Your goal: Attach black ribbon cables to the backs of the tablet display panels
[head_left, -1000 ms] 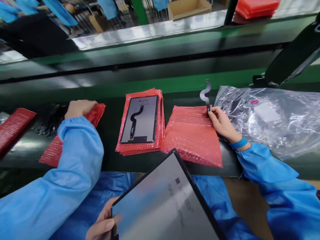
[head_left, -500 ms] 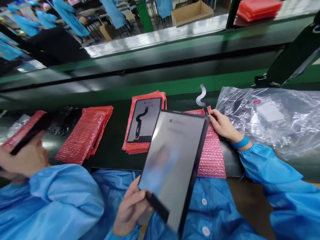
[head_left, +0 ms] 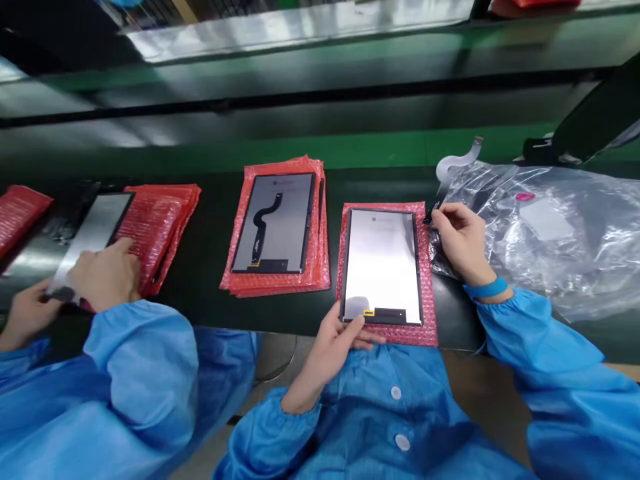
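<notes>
Before me a tablet display panel (head_left: 384, 263) lies with its grey, shiny back up on a red bubble-wrap bag (head_left: 429, 287). My left hand (head_left: 335, 347) grips the panel's near left corner, thumb on top and fingers beneath. A small yellow-edged connector (head_left: 369, 313) shows on the dark strip along its near edge. My right hand (head_left: 463, 240), right of the panel, pinches the dark end of a flex cable (head_left: 453, 165). The cable's pale, curved end sticks up above the fingers. A blue band (head_left: 485, 288) circles my right wrist.
Left of the bag, another panel (head_left: 275, 223) with a black flex cable rests on stacked red bubble bags (head_left: 235, 280). A clear plastic bag (head_left: 540, 260) lies at right. At far left a co-worker's hands (head_left: 107, 273) handle another panel (head_left: 93, 230) beside red bags (head_left: 150, 220).
My left hand has laid the raised, tilted panel down onto the red bubble bag. My right hand has moved slightly right, away from the panel, with the flex cable.
</notes>
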Demonstrator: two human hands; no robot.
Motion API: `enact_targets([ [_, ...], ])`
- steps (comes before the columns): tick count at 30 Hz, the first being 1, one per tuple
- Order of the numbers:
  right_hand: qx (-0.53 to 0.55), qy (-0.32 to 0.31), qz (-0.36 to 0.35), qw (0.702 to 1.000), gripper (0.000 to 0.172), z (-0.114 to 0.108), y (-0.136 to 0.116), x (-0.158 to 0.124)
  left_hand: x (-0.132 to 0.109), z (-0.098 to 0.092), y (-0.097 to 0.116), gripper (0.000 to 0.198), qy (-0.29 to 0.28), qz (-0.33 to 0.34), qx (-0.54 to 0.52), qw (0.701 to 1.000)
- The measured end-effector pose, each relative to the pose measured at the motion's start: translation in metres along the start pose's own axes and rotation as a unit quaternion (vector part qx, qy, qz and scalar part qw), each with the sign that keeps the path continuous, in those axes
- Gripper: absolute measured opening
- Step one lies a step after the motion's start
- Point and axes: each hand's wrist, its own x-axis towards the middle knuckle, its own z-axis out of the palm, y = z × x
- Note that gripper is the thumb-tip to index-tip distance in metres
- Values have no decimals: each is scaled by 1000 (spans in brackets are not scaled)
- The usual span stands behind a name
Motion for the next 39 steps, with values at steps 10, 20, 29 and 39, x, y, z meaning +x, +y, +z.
enact_targets([
  [10, 48, -180, 143, 972, 21, -7, -36, -26, -22, -11, 11, 34, 153, 343, 388, 842],
  [20, 57, -410, 207, 886, 15, 7, -48, -53, 8, -23, 0, 29, 20, 493, 530, 689],
  [29, 7, -452, 264, 852, 15, 9, -52, -61, 10, -15, -2, 21, 31, 480, 551, 682],
  [39, -28, -473, 248, 845, 7, 16, -56, -62, 9, -12, 5, 14, 31, 431, 528, 731],
])
